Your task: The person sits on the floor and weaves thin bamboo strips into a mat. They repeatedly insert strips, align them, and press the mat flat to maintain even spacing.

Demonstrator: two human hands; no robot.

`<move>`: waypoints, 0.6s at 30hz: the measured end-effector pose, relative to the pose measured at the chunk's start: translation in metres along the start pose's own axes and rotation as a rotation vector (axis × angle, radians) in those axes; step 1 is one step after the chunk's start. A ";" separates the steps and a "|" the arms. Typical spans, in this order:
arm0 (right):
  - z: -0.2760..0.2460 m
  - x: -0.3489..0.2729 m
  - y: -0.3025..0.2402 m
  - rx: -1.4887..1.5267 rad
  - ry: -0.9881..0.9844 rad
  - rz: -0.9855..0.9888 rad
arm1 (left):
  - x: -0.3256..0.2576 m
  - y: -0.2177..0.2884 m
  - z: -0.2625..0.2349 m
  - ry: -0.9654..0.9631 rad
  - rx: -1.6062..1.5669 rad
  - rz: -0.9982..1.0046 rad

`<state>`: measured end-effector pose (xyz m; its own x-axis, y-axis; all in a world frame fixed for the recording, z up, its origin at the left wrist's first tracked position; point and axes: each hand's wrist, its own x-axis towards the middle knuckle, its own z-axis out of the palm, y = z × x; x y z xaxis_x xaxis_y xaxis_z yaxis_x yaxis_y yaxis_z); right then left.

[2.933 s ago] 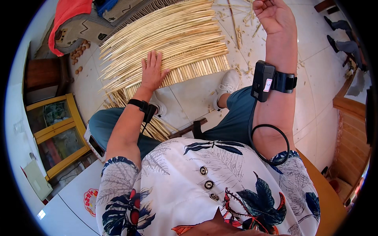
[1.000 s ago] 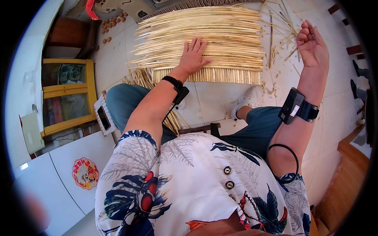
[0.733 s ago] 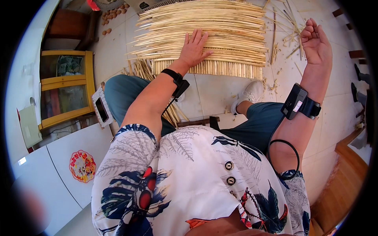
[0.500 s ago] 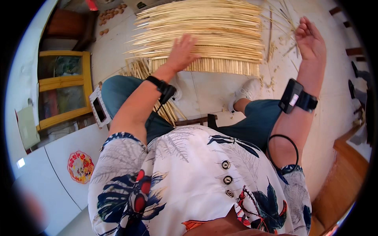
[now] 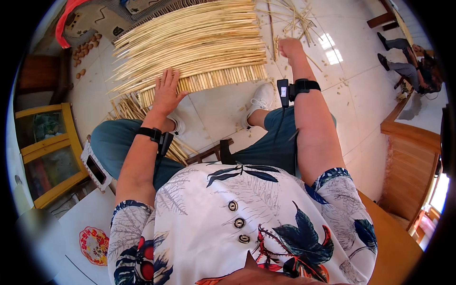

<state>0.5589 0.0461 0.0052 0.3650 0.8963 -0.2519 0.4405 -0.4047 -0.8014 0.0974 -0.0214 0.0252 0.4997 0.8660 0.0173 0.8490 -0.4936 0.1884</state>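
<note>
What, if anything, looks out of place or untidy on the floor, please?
The loose stalks beyond the right hand look untidy: they lie crisscrossed on the tiled floor, whereas the long stalks by the left hand lie roughly side by side.

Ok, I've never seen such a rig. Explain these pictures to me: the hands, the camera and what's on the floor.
There's no robot here: a person works bare-handed. Every picture comes from one wide fisheye camera on the head, looking down, so straight edges bend. A small black box is strapped to each forearm. On the white tiled floor lies a broad sheet of slim, pale-yellow stalks, with loose stalks scattered to its right. The left hand rests open on the sheet's near left part. The right hand is past its right edge, close to short, pale stalk pieces; whether it grips any is unclear.
</note>
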 end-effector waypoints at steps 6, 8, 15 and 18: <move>0.033 -0.017 -0.014 -0.091 -0.268 0.058 | -0.014 -0.008 0.008 0.084 -0.048 -0.044; 0.036 -0.036 -0.042 0.007 -0.333 0.168 | -0.017 -0.008 0.005 0.091 -0.074 -0.090; 0.039 -0.037 -0.029 0.187 -0.241 0.286 | -0.017 -0.016 0.000 0.191 -0.094 -0.131; 0.039 -0.038 -0.029 0.242 -0.230 0.296 | -0.018 -0.029 -0.007 0.335 -0.112 -0.291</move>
<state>0.5004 0.0303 0.0169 0.2429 0.7760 -0.5820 0.1300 -0.6206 -0.7732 0.0621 -0.0220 0.0264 0.1448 0.9545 0.2608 0.9127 -0.2307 0.3374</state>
